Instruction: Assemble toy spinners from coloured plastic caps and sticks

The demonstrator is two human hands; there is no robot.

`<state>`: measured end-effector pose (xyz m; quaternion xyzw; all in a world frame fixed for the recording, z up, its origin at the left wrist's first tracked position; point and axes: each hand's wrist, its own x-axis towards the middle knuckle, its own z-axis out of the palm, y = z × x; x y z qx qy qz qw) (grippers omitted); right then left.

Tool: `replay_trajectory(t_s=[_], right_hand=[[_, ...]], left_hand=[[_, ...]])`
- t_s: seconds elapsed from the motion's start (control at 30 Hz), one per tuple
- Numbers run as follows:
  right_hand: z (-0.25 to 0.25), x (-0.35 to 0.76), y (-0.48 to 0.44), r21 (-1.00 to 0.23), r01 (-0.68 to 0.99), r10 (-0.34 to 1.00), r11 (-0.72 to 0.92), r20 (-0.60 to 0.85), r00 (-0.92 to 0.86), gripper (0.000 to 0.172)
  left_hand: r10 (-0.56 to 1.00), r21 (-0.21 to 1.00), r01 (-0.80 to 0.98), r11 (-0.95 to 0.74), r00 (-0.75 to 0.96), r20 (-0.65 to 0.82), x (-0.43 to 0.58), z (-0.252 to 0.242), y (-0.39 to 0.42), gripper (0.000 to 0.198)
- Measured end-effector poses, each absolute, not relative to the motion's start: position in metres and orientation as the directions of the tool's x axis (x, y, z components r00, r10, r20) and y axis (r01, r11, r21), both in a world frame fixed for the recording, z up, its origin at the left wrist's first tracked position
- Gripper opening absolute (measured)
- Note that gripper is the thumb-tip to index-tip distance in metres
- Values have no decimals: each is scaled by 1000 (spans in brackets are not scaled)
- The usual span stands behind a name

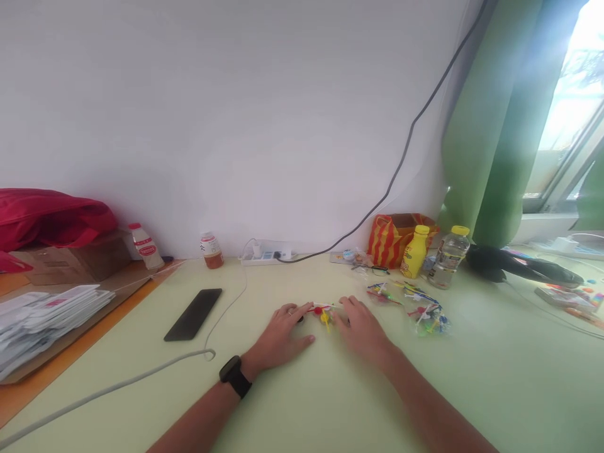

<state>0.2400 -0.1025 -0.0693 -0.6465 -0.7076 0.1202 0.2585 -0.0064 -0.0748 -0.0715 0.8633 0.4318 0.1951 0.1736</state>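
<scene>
Small colourful plastic pieces lie on the table between my hands: a red piece (318, 310), a yellow piece (325, 319) and a thin pale stick (324, 305). My left hand (282, 335) rests palm down to their left, fingers stretched out and thumb apart. Its index fingertip reaches the pieces' left end; a small dark round piece (301, 319) shows under its fingers. On the other side, my right hand (359, 328) lies palm down with fingers spread, its fingertips at the stick's right end. Part of a dark blue piece (348, 322) shows beneath it.
Clear bags of coloured plastic pieces (428, 314) lie on the right, before a yellow bottle (415, 253) and a clear bottle (448, 259). A black phone (193, 314) and a white cable (155, 360) are on the left. Behind stands a power strip (268, 253).
</scene>
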Motion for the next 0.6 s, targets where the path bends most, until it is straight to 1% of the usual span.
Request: replay_trajectory(t_s=[0.13, 0.23, 0.33, 0.4, 0.5, 0.6], right_hand=[[-74, 233, -101, -680, 672, 954, 293, 259, -154, 34], [-79, 230, -95, -763, 511, 917, 396, 303, -258, 26], [-84, 226, -90, -802, 404, 891, 440, 334, -308, 17], [-86, 222, -90, -825, 345, 882, 448, 345, -321, 15], [-87, 217, -95, -843, 291, 877, 454, 363, -316, 12], [-85, 214, -101, -824, 296, 866, 483, 400, -302, 17]], left_hand=[[770, 468, 633, -617, 608, 193, -8, -71, -75, 77], [740, 480, 597, -642, 647, 184, -9, -71, -75, 76], [747, 491, 599, -633, 638, 186, -10, -73, -75, 82], [751, 506, 589, -630, 628, 203, -9, -74, -76, 80], [749, 558, 544, -626, 618, 238, -8, -75, -78, 68], [755, 623, 500, -601, 611, 238, -4, -68, -84, 57]])
